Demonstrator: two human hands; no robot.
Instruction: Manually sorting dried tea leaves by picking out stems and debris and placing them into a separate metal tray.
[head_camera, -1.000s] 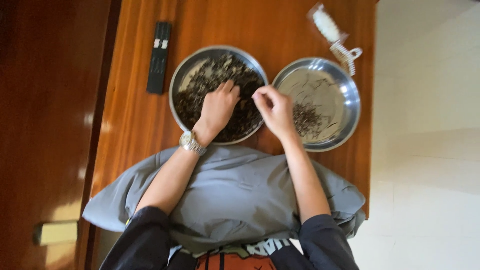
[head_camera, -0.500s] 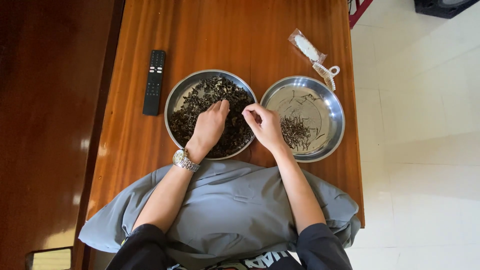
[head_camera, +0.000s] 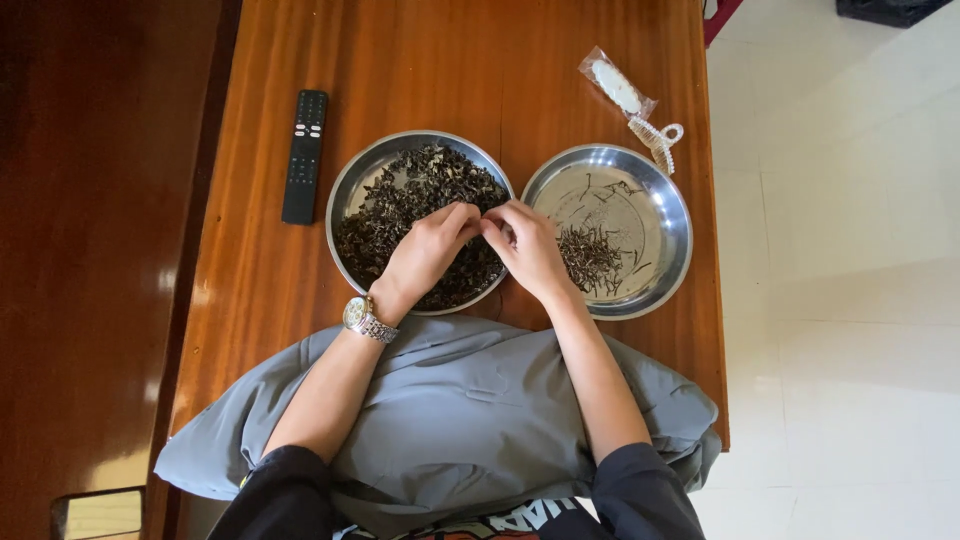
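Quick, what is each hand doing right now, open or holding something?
Left hand: fingers curled over the dark leaves in the left metal bowl; what it pinches cannot be told.
Right hand: fingertips pinched beside the left; contents cannot be told.

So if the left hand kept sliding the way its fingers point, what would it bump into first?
Probably the right hand, since the left hand points up and right, fingertips nearly meeting it above the dark-leaf bowl.

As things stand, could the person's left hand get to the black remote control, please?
Probably yes: the left hand rests over the bowl of dark pieces, and the remote control lies just beyond that bowl's left rim, with only bare table between.
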